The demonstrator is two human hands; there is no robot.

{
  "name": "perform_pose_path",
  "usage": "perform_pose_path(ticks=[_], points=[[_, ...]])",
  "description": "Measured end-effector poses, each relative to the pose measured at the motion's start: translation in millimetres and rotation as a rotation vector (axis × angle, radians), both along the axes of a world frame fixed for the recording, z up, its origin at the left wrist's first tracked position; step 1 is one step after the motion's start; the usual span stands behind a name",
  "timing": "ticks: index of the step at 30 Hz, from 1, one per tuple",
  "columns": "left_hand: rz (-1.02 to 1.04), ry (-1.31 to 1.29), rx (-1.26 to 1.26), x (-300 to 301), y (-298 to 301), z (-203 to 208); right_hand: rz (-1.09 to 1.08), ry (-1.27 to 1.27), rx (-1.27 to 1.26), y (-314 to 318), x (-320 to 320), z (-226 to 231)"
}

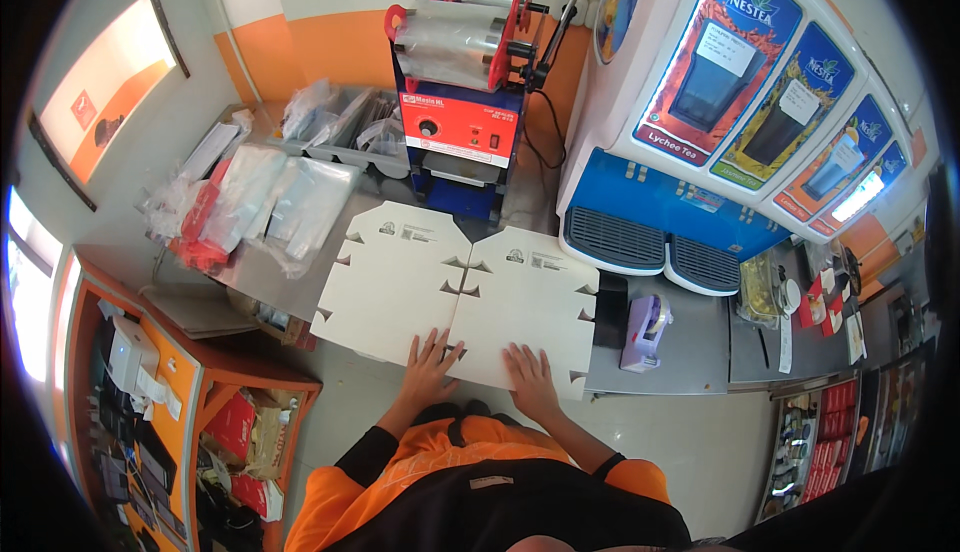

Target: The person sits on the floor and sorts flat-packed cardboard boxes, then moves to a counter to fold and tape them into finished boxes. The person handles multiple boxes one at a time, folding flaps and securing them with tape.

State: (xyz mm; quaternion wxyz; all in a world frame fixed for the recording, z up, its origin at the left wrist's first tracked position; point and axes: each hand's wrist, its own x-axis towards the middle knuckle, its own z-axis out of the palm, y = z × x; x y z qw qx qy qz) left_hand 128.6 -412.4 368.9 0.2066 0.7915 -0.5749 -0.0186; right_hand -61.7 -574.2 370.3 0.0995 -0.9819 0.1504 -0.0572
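Note:
A flat white cardboard box blank [385,292] with slots and small printed marks lies on the steel counter. Right beside it is a matching white panel [530,312]. They meet along a straight line, and I cannot tell whether they are one sheet or two. My left hand [431,364] rests with fingers spread on the near edge, close to that line. On the near part of the right panel lies my right hand [530,372], palm down with its fingers apart. Neither hand grips anything.
Behind the cardboard stands a red and blue cup sealer [460,127] with a film roll. A drink dispenser [660,192] is at the right, near a lilac tape dispenser [645,334]. Plastic bags [310,207] and a grey bin [385,164] sit left. An orange shelf [190,392] stands lower left.

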Motion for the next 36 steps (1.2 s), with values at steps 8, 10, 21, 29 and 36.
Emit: perform_pose_path(ticks=[8,10,21,29,36], points=[[0.003,-0.104,0.069,-6.1,-0.2,-17.4,-0.023,0.014,-0.091,3.2,-0.7,-4.7],[0.001,-0.137,0.069,-6.3,0.1,-19.2,-0.026,0.015,-0.079,2.9,-1.0,-4.9],[0.016,-0.072,0.066,-8.1,-1.0,-10.1,-0.029,-0.001,-0.079,3.1,-0.5,-9.9],[0.026,-0.027,0.030,-8.7,-0.8,-10.9,-0.018,-0.041,-0.135,3.0,-1.3,-15.4],[0.048,0.001,0.028,-12.0,-3.6,-2.2,-0.032,-0.017,-0.044,6.2,0.8,-8.1]])
